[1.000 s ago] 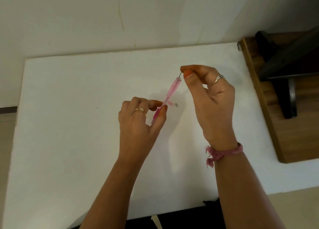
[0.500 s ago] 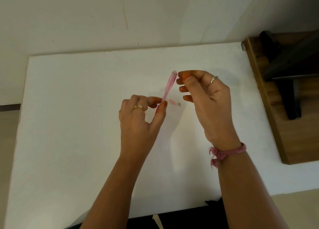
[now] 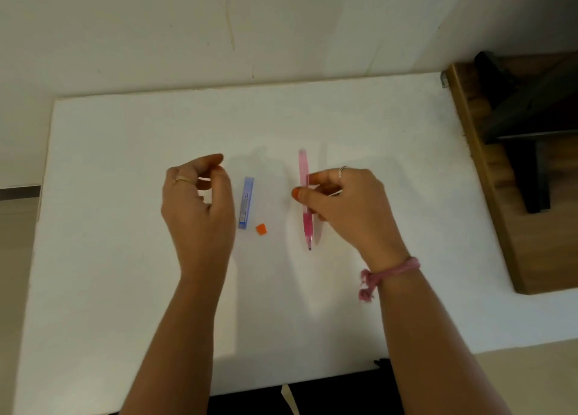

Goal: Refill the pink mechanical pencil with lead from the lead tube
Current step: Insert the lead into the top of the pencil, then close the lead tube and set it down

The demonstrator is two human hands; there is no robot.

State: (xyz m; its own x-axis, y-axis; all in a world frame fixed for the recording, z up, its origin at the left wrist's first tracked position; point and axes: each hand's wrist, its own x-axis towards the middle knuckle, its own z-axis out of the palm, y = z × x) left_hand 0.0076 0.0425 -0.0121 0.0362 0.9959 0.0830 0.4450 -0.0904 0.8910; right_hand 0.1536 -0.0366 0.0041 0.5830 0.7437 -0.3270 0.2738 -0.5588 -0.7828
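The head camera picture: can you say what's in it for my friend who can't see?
A person's right hand holds a pink mechanical pencil over a white table, tip pointing toward the person. The left hand hovers empty beside a blue lead tube lying flat, with a small orange cap next to it.

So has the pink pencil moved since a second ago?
Yes. The pink pencil has passed to the right hand and come down toward the white table, tip pointing at the near edge.
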